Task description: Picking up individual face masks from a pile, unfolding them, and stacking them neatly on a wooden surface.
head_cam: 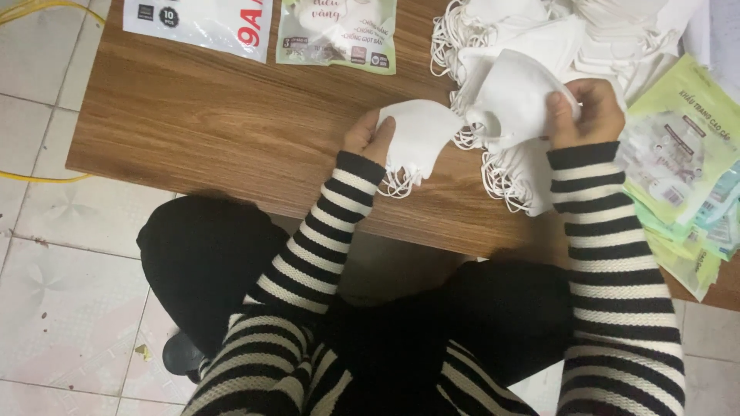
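The left hand [368, 137] pinches a small stack of white masks [416, 135] over the wooden table [216, 115] near its front edge (bare wood opens leftward). The right hand [586, 112] clamps another mask [512, 100] above the crowded mask pile [532, 31].

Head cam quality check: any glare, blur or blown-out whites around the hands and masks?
Head view: light is dim and soft, with a dark shadow band under the table edge. The left hand and right hand are slightly soft, as are their folded white masks. The mask pile is nearly blown out, folds hard to separate. Mild sheen shows on the plastic packets. The table edges look a bit bowed.
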